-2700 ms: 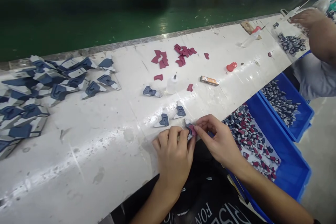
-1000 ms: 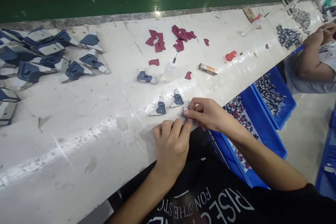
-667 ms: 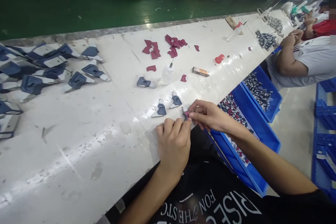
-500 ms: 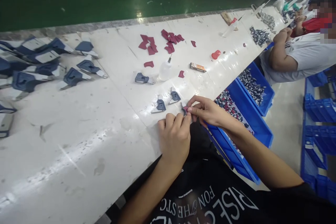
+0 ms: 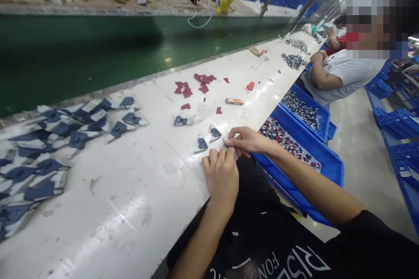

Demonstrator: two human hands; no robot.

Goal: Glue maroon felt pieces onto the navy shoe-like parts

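My right hand pinches a small blue-grey part at the table's near edge, thumb against forefinger. Curled on the tabletop beside it, my left hand has its fingertips at the same part, which is mostly hidden. Just beyond lie two blue-and-white parts, one on the left and one on the right. Farther off are another blue part, a clear bottle with a needle tip, a single dark-red piece and a group of dark-red pieces.
Many blue-and-white parts spread over the left of the white table. An orange-labelled stick and a red cap lie ahead. A blue bin of parts stands at right, near a person in a white shirt.
The view has tilted up, bringing the far bench and a yellow object into sight. Both hands stay together at the part; its dark-red piece, visible earlier, is now hidden.
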